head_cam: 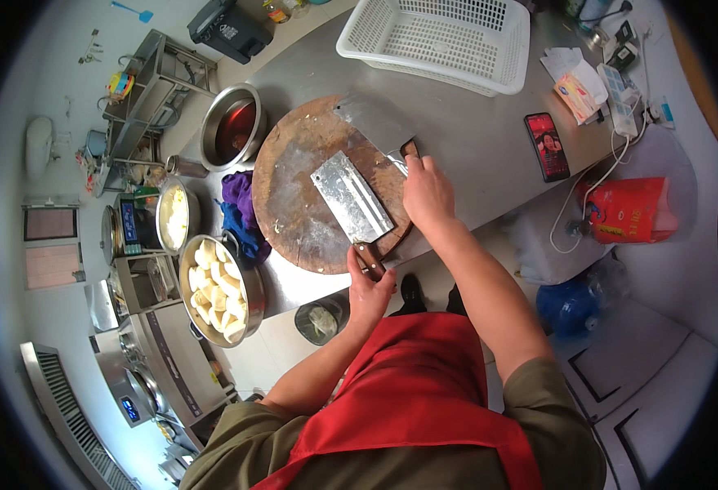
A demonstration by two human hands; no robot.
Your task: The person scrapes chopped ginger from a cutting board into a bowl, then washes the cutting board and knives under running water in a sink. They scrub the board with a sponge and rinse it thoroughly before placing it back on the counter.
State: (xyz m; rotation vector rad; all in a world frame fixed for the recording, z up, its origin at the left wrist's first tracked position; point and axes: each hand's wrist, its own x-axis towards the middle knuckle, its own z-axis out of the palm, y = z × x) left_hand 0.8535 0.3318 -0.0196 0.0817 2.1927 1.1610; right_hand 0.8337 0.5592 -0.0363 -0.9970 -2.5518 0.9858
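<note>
A round wooden chopping block (291, 202) lies before me on a metal table. Flat over its middle is a cleaver (351, 197) with a pale-smeared blade, and my left hand (371, 294) grips its brown wooden handle near the block's front edge. At the block's far right, a second, darker cleaver (377, 120) extends past the rim. My right hand (427, 187) is at its handle end, with the fingers around a thin, shiny metal piece beside the handle; how far they close on the handle is hidden. The two blades lie apart.
Left of the block are a bowl of dark red liquid (236, 125), purple and blue cloths (242, 211), a bowl of pale chopped food (177, 217) and a pot of peeled pale pieces (218, 291). A white plastic basket (438, 46) stands behind; a phone (547, 147) lies right.
</note>
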